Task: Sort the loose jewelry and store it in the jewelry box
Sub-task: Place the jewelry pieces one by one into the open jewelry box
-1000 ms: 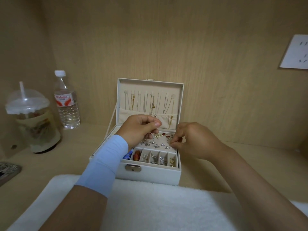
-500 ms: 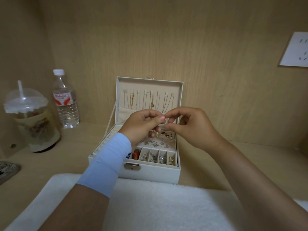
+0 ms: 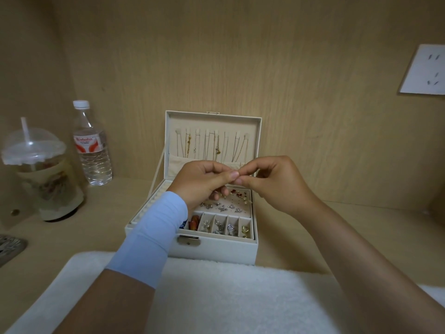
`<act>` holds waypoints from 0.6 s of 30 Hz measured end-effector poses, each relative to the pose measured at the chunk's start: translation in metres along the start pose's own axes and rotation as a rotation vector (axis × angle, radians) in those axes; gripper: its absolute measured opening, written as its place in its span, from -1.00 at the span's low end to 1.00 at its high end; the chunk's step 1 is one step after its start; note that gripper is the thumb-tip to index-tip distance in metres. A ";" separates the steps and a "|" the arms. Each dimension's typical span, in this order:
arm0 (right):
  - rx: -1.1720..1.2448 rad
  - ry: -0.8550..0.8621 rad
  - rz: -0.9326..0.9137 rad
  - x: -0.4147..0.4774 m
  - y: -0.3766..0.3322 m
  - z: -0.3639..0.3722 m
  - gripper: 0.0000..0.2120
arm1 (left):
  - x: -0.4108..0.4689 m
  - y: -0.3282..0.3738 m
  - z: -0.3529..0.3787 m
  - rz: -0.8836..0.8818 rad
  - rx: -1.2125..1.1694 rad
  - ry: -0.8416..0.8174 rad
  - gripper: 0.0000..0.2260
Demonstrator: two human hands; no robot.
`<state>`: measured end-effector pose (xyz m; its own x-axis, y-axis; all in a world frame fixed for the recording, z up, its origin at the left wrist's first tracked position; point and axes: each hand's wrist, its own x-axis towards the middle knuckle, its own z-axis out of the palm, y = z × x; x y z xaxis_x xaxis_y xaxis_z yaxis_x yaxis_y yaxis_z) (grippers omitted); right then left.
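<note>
A white jewelry box (image 3: 216,251) stands open at the middle of the wooden shelf, with necklaces (image 3: 212,145) hanging inside its raised lid. Its tray holds several earrings (image 3: 228,206) on a perforated panel and small pieces in front compartments. My left hand (image 3: 202,182) and my right hand (image 3: 274,182) meet above the tray, thumb and fingertips pinching one tiny piece of jewelry (image 3: 238,175) between them. The piece is too small to identify. A pale blue sleeve covers my left wrist.
A water bottle (image 3: 92,145) and a lidded plastic cup with a straw (image 3: 41,174) stand at the left. A white fluffy towel (image 3: 216,297) lies in front of the box. A dark object (image 3: 9,247) sits at the left edge. A wall socket (image 3: 423,71) is upper right.
Both hands rose from the earring panel and came together above the tray. Their fingertips now touch around a tiny piece.
</note>
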<state>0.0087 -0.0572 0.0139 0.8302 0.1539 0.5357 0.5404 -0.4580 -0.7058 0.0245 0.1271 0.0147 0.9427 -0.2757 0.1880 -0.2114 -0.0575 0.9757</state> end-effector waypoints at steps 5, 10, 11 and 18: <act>-0.026 -0.063 0.074 -0.001 0.005 -0.005 -0.95 | -0.002 0.001 -0.004 0.009 0.101 -0.054 -0.79; -0.105 -0.058 0.060 -0.001 0.007 -0.008 -0.94 | -0.003 0.001 -0.004 -0.027 0.110 -0.109 -0.76; -0.128 -0.054 0.048 -0.001 0.008 -0.008 -0.94 | -0.003 0.001 -0.004 -0.038 0.084 -0.112 -0.77; -0.348 -0.220 0.096 -0.007 0.019 -0.010 -0.90 | 0.003 -0.021 0.000 0.168 0.728 0.001 -0.90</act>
<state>0.0121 -0.0759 0.0011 0.9042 0.2625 0.3370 0.4124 -0.7419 -0.5287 0.0316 0.1273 -0.0052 0.8826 -0.3361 0.3288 -0.4702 -0.6351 0.6128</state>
